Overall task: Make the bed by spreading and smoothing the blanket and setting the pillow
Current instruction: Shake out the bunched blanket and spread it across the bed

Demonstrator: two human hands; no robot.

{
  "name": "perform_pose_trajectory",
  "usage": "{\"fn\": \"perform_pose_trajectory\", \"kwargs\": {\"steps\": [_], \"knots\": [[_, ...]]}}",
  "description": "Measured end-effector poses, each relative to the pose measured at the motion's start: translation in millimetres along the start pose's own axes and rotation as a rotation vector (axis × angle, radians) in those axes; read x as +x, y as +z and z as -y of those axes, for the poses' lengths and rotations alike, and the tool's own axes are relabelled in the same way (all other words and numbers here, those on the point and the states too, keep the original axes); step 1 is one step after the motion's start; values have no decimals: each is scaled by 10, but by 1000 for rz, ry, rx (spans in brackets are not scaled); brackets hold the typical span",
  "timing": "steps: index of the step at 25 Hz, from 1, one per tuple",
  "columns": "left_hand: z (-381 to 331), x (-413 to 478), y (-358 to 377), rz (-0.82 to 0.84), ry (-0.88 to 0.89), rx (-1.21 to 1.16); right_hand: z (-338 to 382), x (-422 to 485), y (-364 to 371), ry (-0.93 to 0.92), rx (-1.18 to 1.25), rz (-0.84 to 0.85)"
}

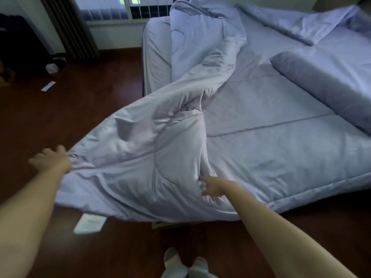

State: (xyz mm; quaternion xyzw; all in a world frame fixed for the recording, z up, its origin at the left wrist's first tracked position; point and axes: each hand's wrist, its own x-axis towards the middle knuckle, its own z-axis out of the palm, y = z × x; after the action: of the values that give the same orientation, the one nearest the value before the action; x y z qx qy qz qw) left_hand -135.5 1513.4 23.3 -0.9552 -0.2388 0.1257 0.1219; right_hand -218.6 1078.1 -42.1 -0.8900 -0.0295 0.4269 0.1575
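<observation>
A pale lilac blanket (152,157) lies twisted along the bed's left side and hangs out over the floor toward me. My left hand (51,160) grips its left corner, stretched out over the floor. My right hand (211,186) holds a fold of the blanket near the bed's near edge. The bed (281,149) is covered in a matching quilted sheet. A long bolster pillow (325,91) lies across the right side. A flat pillow (301,25) sits at the far right corner.
Dark wooden floor (80,113) surrounds the bed. A white paper (89,223) lies under the hanging blanket, another slip (48,86) farther left. A curtain (68,27) and window stand at the back. My socked feet (184,265) are at the bottom.
</observation>
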Motion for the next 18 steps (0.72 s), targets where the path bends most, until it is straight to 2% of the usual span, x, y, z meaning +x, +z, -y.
{"fn": "perform_pose_trajectory", "kwargs": {"steps": [1, 3, 6, 11, 18], "knots": [[-136, -146, 89, 55, 24, -2, -26, -10, -4, 42, 23, -85], [-526, -519, 312, 150, 191, -51, -73, -1, -56, 128, 79, -280], [-1040, -933, 355, 271, 410, -80, -3, 43, -183, 129, 110, -374], [-1525, -996, -81, 57, 660, -175, 263, -5, -581, 124, 59, -611], [-1483, -130, -946, -193, 842, -293, 1341, 286, -1543, 34, 19, -853]]}}
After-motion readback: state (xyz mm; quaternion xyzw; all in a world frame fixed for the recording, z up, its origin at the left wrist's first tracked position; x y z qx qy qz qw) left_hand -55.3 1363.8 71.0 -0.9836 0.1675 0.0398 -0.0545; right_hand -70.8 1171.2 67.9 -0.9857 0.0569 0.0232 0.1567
